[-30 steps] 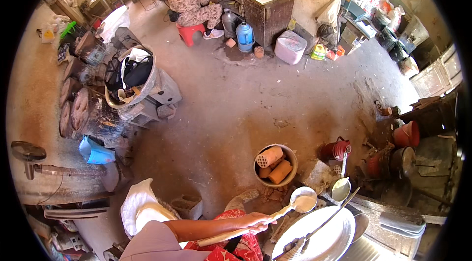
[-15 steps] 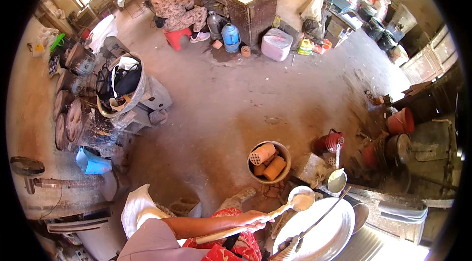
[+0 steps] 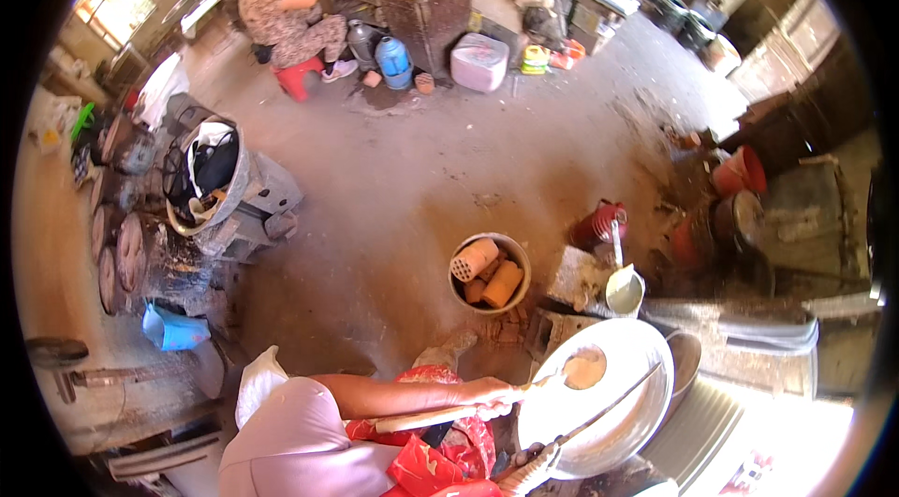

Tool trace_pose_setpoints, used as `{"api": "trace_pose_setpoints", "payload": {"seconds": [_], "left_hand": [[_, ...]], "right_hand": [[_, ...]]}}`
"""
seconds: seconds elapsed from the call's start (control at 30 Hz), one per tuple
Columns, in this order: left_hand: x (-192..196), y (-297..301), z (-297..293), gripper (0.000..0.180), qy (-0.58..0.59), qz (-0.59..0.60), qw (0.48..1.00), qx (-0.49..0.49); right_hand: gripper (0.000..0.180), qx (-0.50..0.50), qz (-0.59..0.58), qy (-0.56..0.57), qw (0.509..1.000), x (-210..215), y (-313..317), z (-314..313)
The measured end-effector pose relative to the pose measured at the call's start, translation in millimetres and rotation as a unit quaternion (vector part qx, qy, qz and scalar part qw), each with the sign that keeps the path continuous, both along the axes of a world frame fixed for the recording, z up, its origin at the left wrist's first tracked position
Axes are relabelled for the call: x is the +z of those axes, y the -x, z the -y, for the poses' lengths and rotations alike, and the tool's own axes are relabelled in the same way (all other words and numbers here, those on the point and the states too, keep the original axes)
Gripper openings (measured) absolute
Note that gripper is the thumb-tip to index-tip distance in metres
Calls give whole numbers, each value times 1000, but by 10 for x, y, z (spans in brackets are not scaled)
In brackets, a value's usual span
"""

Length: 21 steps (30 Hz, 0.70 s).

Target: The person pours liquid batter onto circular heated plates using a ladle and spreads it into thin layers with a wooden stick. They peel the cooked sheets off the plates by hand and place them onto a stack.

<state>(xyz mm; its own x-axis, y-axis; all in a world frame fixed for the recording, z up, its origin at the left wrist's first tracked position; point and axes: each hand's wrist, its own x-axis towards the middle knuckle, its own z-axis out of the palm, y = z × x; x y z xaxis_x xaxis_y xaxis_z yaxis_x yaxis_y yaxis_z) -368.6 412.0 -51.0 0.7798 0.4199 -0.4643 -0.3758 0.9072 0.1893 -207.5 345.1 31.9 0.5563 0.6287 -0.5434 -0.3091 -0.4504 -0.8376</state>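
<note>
My left hand (image 3: pixel 491 392) is closed around the pale wooden handle (image 3: pixel 421 420) of a long-handled ladle. The ladle's round bowl (image 3: pixel 585 369) is over the far part of a wide, shallow, pale basin (image 3: pixel 609 436); I cannot tell whether it touches the contents. My right hand (image 3: pixel 534 465) is low beside the basin's near left rim. Its fingers are wrapped round a thin dark stick (image 3: pixel 613 411), which slants across the basin to the far right. Red patterned cloth (image 3: pixel 440 455) covers my lap.
A pot (image 3: pixel 526 265) of orange perforated cylinders stands beyond the basin. To its right are a red flask (image 3: pixel 600 223) and a long-handled dipper (image 3: pixel 625 291). Stoves and a cloth-filled tub (image 3: pixel 245 192) line the left. A person (image 3: pixel 290 14) sits at a far table.
My left hand has brought the ladle's bowl from the basin's far left edge to over its inside. The whole view has shifted slightly. My right hand still grips the stick.
</note>
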Motion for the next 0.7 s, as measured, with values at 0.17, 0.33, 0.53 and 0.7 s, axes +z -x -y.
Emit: {"api": "trace_pose_setpoints", "payload": {"seconds": [0.17, 0.33, 0.53, 0.7], "left_hand": [[-43, -273, 150, 44, 25, 67, 994, -81], [271, -544, 758, 61, 48, 13, 984, -169], [853, -1369, 1448, 42, 26, -28, 959, -281], [1163, -2172, 2292, 41, 108, -25, 909, -402]], "right_hand": [[45, -68, -20, -6, 997, -136, -315, 492], [41, -185, -56, -37, 981, 15, -632, 1428], [57, -386, 10, -173, 906, -177, -1361, 2685], [59, -500, 224, 74, 833, -575, -1999, 4593]]}}
